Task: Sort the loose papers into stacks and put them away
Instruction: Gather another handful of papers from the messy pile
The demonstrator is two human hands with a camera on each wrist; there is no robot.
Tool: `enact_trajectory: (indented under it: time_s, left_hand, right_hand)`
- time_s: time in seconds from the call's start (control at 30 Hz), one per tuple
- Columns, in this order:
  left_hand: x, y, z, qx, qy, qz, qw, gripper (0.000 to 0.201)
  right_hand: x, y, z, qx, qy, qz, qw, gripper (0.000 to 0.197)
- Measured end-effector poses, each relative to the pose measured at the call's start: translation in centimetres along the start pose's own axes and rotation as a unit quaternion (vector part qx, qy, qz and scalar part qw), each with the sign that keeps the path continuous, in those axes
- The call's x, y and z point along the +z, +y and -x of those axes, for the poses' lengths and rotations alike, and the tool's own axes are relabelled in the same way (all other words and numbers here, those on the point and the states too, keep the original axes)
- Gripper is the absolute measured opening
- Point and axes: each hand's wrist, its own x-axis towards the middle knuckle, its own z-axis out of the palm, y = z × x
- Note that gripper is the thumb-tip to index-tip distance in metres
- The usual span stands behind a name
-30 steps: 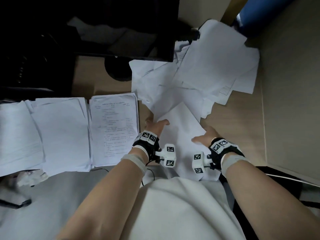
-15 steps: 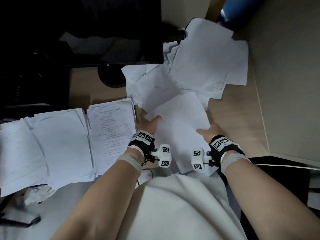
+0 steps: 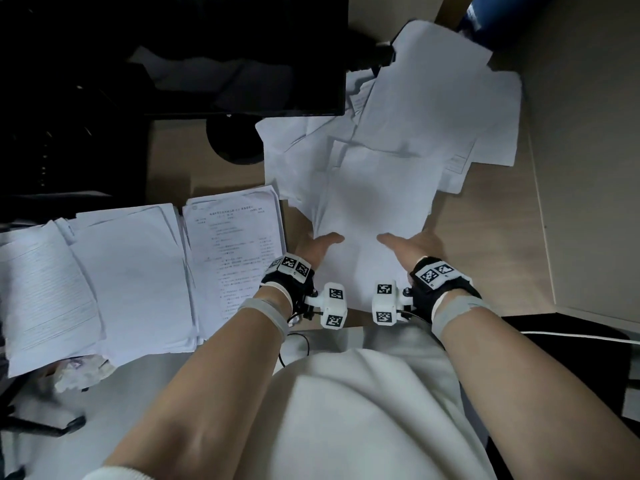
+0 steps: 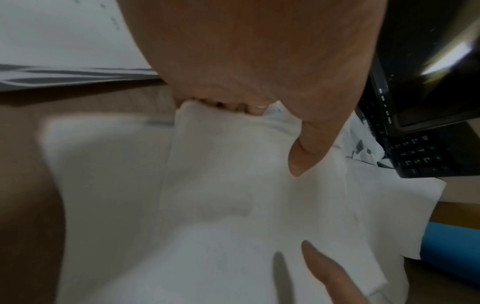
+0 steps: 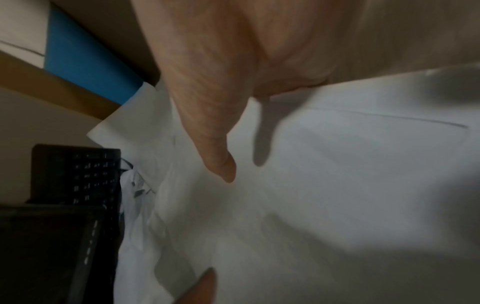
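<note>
Blank sheet [image 3: 363,216] now drawn nearer, left hand [image 3: 313,245] and right hand [image 3: 408,245] fingers pinching its sides; sorted stacks [image 3: 138,271] left, monitor [image 3: 242,53] behind.

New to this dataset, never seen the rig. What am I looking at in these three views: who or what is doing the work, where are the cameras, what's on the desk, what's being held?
No robot here: a person works with bare hands. The wide picture comes from a camera on the head, looking down. The other two come from the white marker-tagged cameras strapped to each wrist, looking along the palm.

On the wooden desk lies a messy heap of loose papers, partly under a dark monitor. To the left sit sorted stacks, the nearest topped by a printed sheet.

The left hand and right hand hold the two sides of one blank sheet at the near edge of the heap, thumbs on top. The left wrist view shows fingers curled under the sheet's edge. The right hand's fingers are hidden under the paper, so its grip is less clear.
</note>
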Motion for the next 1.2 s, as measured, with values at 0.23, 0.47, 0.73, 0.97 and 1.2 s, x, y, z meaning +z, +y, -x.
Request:
enact_trajectory:
  time_s: [0.23,0.47,0.73,0.97,1.2]
  left_hand:
    - [0.2,0.0,-0.6,0.027,0.012,-0.194,0.981,0.064]
    - [3.1,5.6,0.6,0.138,-0.069,-0.197,0.968,0.039]
    - [8.3,10.3,-1.0,0.208,-0.075,-0.167,0.961,0.032]
    - [9.8,14.7,-4.3,0.206,0.015,-0.097,0.974,0.044]
    - [11.4,16.1,-6.5,0.191,0.039,-0.015,0.981,0.058]
  right_hand:
    - [-1.0,0.6,0.2,0.036,-0.079,-0.001,0.996,0.048]
    - [-4.1,0.8,-0.1,0.033,-0.084,-0.119,0.989,0.043]
    - [-9.4,-0.2,-3.6,0.088,0.060,0.042,0.993,0.061]
    - [-12.0,-2.3,-6.6,0.107,0.061,-0.143,0.982,0.055]
    - [-13.1,-2.5,-9.5,0.114,0.051,-0.126,0.984,0.049]
